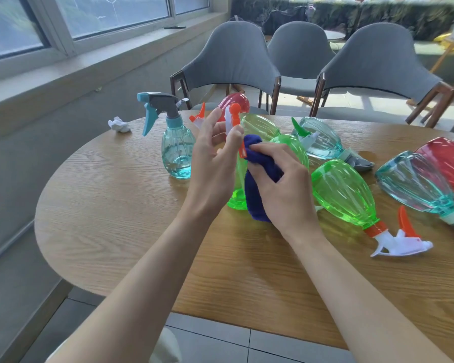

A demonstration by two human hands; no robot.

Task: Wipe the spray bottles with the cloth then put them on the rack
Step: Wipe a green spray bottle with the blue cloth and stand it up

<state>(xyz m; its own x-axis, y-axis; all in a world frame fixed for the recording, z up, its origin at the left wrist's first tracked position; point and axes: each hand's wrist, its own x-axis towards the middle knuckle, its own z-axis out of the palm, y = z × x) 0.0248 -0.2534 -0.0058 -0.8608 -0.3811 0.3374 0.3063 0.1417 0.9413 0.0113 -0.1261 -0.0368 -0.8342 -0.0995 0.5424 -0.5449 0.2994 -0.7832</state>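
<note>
While the left hand (212, 155) pinches the white and orange spray head (233, 116) of an upright green bottle (236, 200) between thumb and fingers, the right hand (286, 184) curls its fingers round a dark blue cloth (256, 203) and presses it on the bottle's side. Hands and cloth hide most of this bottle; only its base shows, standing on the desk (116, 231). A red bottle (451, 158) is cut off at the right edge.

Upright green spray bottle (237, 198) held by left hand (212, 155); right hand (282, 187) grips blue cloth (254, 184) against it.
</note>
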